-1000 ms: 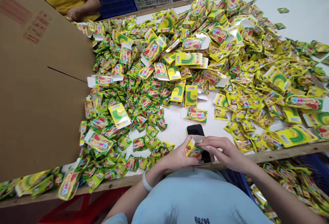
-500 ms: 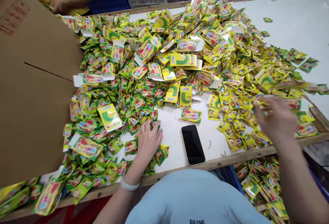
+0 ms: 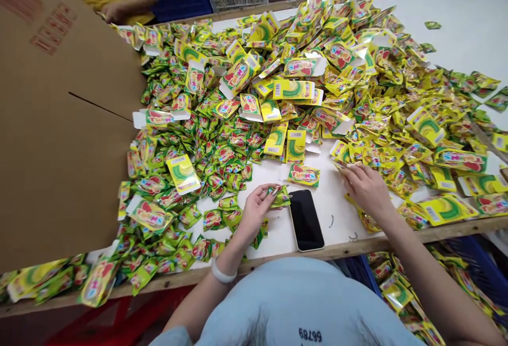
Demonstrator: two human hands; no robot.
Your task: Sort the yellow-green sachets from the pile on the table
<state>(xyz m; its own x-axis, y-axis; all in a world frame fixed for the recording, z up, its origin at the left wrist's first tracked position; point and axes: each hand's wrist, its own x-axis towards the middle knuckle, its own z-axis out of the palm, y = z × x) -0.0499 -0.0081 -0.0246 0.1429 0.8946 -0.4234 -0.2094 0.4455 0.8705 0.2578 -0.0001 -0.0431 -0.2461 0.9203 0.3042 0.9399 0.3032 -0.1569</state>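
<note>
Pinched between the thumb and fingers of my left hand [image 3: 256,212] is a green candy packet [image 3: 280,197], raised just above the white table, by the top of a black phone [image 3: 306,220]. My right hand [image 3: 367,190] is closed at the near edge of the yellow candy packets [image 3: 373,156]. A yellow packet shows at its fingertips, partly hidden by the fingers. Many green candy packets [image 3: 216,161] lie loose left of my left hand. Between the hands and a little farther off lies a small printed "TWINS" box [image 3: 304,175].
A large cardboard carton [image 3: 67,139] stands at the left. Small yellow boxes [image 3: 293,90] are heaped over the packets. A wooden rim [image 3: 337,251] edges the table, with a filled blue crate [image 3: 363,272] below. Another person's hand [image 3: 113,11] is at the far left.
My left hand has lifted off the table with a green packet. My right hand has moved left from the boxes to the yellow packets; a flat yellow box now lies at the right edge.
</note>
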